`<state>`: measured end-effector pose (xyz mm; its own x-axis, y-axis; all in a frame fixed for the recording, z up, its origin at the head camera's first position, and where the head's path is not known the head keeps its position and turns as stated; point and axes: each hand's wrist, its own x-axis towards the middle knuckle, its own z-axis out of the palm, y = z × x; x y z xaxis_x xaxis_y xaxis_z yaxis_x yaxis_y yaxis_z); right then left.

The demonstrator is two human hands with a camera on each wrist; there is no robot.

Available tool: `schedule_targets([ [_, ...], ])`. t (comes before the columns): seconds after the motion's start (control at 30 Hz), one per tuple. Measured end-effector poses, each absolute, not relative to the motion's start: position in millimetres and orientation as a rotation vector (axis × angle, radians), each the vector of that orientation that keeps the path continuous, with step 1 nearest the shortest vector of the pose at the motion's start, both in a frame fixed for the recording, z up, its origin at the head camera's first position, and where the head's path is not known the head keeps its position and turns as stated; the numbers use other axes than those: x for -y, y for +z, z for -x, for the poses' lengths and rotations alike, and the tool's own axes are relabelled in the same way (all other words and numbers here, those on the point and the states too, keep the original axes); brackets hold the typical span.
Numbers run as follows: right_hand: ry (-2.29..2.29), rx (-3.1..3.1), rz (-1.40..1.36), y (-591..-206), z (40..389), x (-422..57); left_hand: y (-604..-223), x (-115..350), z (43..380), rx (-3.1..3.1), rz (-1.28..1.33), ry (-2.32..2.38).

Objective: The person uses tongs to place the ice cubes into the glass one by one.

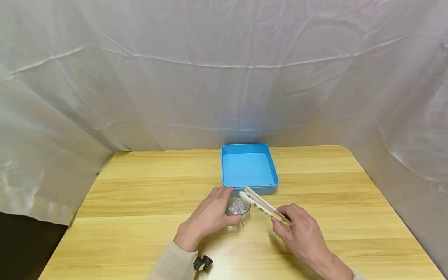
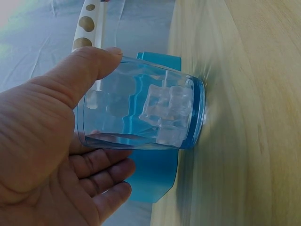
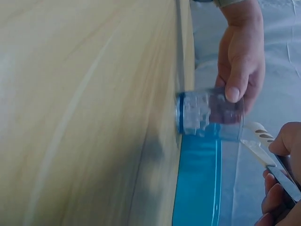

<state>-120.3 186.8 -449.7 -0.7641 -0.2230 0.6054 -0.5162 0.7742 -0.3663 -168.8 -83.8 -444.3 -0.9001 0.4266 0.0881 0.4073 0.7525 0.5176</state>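
My left hand grips a clear drinking glass near its rim, thumb on one side and fingers on the other. The glass stands upright on the table and has several clear ice-like cubes in its lower part. In my right hand is a pair of white tongs with brown spots, held between thumb and fingers. The tips of the tongs are at the rim of the glass, slightly apart. Nothing can be made out between them.
A blue square tray sits just behind the glass, with a small dark spot in its near right corner. Wooden tabletop extends to both sides. Pale grey cloth hangs behind the table and along its sides.
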Motion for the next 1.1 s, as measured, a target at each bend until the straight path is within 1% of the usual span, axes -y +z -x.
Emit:
schedule_targets([
  [0.3,0.762,2.525,-0.244,-444.2,122.8,-214.8,-444.4,83.5,168.6,-2.902,-0.698,0.86],
  [0.5,0.672,2.589,-0.058,-443.0,133.4,-257.3,-444.1,83.3,168.3,-2.894,-0.701,0.872],
  [0.73,0.567,2.795,0.162,-452.4,144.8,-309.8,-445.2,83.3,168.1,-2.891,-0.703,0.883],
  [0.9,0.513,2.877,0.227,-459.5,149.9,-329.7,-445.5,84.2,168.0,-2.891,-0.708,0.881],
  [1.1,0.472,3.022,0.256,-459.0,154.2,-335.1,-445.4,84.6,168.5,-2.893,-0.711,0.881],
])
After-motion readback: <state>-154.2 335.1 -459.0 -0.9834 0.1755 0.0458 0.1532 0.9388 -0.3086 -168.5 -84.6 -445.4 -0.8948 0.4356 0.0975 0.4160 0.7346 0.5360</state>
